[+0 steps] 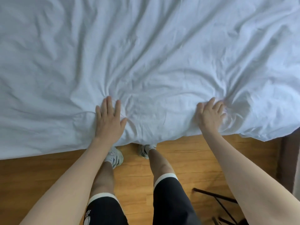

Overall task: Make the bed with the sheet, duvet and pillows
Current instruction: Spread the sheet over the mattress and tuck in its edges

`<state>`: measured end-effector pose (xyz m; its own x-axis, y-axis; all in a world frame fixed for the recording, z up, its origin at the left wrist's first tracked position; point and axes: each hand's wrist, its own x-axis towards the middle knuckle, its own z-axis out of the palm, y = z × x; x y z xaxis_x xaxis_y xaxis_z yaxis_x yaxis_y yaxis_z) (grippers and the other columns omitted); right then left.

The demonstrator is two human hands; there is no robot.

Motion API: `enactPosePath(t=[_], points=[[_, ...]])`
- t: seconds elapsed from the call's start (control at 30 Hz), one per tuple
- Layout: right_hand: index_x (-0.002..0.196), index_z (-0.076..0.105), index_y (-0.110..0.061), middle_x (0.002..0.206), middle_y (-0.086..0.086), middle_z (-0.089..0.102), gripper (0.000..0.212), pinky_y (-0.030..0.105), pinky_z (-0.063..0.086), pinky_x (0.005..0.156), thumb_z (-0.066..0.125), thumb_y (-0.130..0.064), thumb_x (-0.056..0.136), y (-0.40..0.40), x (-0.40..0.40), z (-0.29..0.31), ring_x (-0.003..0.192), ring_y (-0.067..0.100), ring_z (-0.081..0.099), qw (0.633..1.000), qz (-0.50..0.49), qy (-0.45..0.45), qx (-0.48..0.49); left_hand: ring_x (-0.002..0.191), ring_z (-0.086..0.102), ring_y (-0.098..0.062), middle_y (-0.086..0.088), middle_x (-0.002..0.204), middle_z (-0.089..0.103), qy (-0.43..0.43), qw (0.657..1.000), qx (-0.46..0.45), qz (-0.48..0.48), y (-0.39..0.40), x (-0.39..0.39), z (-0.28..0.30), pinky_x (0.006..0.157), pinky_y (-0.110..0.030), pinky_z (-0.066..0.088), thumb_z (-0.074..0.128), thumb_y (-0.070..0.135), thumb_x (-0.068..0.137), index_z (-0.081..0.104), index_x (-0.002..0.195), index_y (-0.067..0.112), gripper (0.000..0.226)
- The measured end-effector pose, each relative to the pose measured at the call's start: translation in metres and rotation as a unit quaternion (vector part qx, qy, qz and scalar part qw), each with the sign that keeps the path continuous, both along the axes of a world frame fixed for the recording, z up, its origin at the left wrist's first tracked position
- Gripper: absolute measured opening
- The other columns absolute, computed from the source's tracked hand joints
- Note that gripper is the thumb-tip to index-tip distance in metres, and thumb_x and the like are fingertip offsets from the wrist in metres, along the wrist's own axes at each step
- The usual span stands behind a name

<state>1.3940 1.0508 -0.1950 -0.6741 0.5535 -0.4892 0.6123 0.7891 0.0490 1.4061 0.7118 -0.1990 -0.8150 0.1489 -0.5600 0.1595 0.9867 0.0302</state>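
A white, wrinkled duvet (146, 54) covers the whole bed and fills the upper two thirds of the head view. Its near edge hangs over the bed's side just in front of my feet. My left hand (109, 118) lies flat on the duvet near that edge, fingers straight and spread, pressing the cloth down. My right hand (211, 115) rests on the duvet further right, fingers straight and slightly blurred, with creases fanning out from it. No pillows or separate sheet show in this view.
I stand on a wooden floor (186, 159) close against the bed's side. A black metal stand (220, 203) sits on the floor at the lower right. A dark upright piece (287, 159) stands beside the bed's right corner.
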Motion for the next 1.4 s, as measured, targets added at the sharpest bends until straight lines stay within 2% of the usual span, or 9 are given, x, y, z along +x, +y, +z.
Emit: enactPosePath(t=[0.13, 0.3, 0.4, 0.5, 0.6, 0.73, 0.9, 1.13, 1.4], points=[[0.126, 0.043, -0.007, 0.127, 0.016, 0.044, 0.038, 0.043, 0.038, 0.089, 0.039, -0.032, 0.097, -0.066, 0.004, 0.043, 0.121, 0.037, 0.043, 0.987, 0.072, 0.006, -0.142, 0.145, 0.001, -0.036, -0.022, 0.156, -0.002, -0.156, 0.986, -0.006, -0.061, -0.005, 0.033, 0.047, 0.115, -0.052, 0.014, 0.039, 0.044, 0.096, 0.004, 0.152, 0.015, 0.072], [0.136, 0.045, -0.015, 0.131, 0.009, 0.055, 0.041, 0.035, 0.043, 0.087, 0.04, -0.031, 0.098, -0.159, 0.043, 0.111, 0.115, 0.028, 0.054, 0.948, 0.139, -0.148, -0.245, 0.123, 0.048, -0.028, -0.01, 0.141, 0.047, -0.332, 0.939, 0.08, 0.031, -0.045, 0.093, 0.129, 0.098, -0.041, 0.043, 0.033, 0.037, 0.099, 0.028, 0.147, 0.017, 0.053], [0.122, 0.056, -0.015, 0.113, 0.007, 0.064, 0.032, 0.035, 0.047, 0.078, 0.045, -0.032, 0.096, -0.202, 0.074, 0.15, 0.1, 0.026, 0.06, 0.914, 0.221, -0.226, -0.255, 0.118, 0.05, -0.025, -0.006, 0.134, 0.053, -0.266, 0.958, 0.1, 0.045, -0.095, 0.126, 0.172, 0.094, -0.039, 0.044, 0.032, 0.03, 0.1, 0.033, 0.145, 0.017, 0.047], [0.102, 0.062, -0.011, 0.099, 0.008, 0.066, 0.025, 0.036, 0.049, 0.079, 0.045, -0.026, 0.093, -0.252, 0.088, 0.192, 0.093, 0.029, 0.061, 0.921, 0.197, -0.193, -0.277, 0.118, 0.05, -0.022, -0.003, 0.131, 0.055, -0.184, 0.974, 0.089, 0.101, -0.163, 0.153, 0.207, 0.092, -0.036, 0.044, 0.031, 0.032, 0.1, 0.039, 0.141, 0.02, 0.044], [0.114, 0.062, -0.016, 0.112, 0.005, 0.065, 0.03, 0.033, 0.047, 0.088, 0.045, -0.027, 0.092, -0.306, 0.096, 0.231, 0.105, 0.027, 0.06, 0.94, 0.151, -0.138, -0.272, 0.113, 0.054, -0.024, -0.005, 0.127, 0.058, -0.135, 0.971, 0.101, 0.172, -0.231, 0.174, 0.243, 0.085, -0.034, 0.046, 0.034, 0.032, 0.1, 0.042, 0.137, 0.018, 0.04], [0.115, 0.063, -0.013, 0.117, 0.01, 0.065, 0.03, 0.031, 0.045, 0.08, 0.046, -0.024, 0.094, -0.39, 0.109, 0.256, 0.104, 0.029, 0.059, 0.94, 0.182, -0.126, -0.258, 0.113, 0.054, -0.027, -0.01, 0.124, 0.058, -0.121, 0.96, 0.108, 0.228, -0.318, 0.204, 0.275, 0.087, -0.035, 0.045, 0.039, 0.031, 0.099, 0.047, 0.132, 0.013, 0.038], [0.119, 0.059, -0.015, 0.116, 0.008, 0.064, 0.03, 0.032, 0.047, 0.08, 0.045, -0.027, 0.095, -0.516, 0.119, 0.272, 0.102, 0.027, 0.059, 0.904, 0.299, -0.157, -0.262, 0.112, 0.054, -0.023, -0.008, 0.125, 0.059, -0.107, 0.926, 0.14, 0.333, -0.408, 0.246, 0.293, 0.085, -0.033, 0.045, 0.039, 0.031, 0.099, 0.05, 0.129, 0.013, 0.037], [0.12, 0.059, -0.018, 0.118, 0.007, 0.065, 0.032, 0.035, 0.048, 0.085, 0.044, -0.027, 0.092, -0.666, 0.117, 0.279, 0.107, 0.027, 0.059, 0.846, 0.425, -0.205, -0.247, 0.106, 0.057, -0.021, -0.005, 0.125, 0.059, -0.123, 0.903, 0.145, 0.385, -0.509, 0.262, 0.295, 0.078, -0.031, 0.045, 0.036, 0.03, 0.098, 0.045, 0.137, 0.019, 0.042], [0.121, 0.058, -0.02, 0.12, 0.006, 0.064, 0.033, 0.033, 0.044, 0.085, 0.041, -0.03, 0.095, -0.841, 0.072, 0.25, 0.109, 0.027, 0.058, 0.837, 0.439, -0.216, -0.246, 0.124, 0.048, -0.021, -0.003, 0.139, 0.049, -0.099, 0.908, 0.107, 0.392, -0.692, 0.221, 0.283, 0.094, -0.033, 0.043, 0.034, 0.032, 0.1, 0.04, 0.143, 0.017, 0.045]])
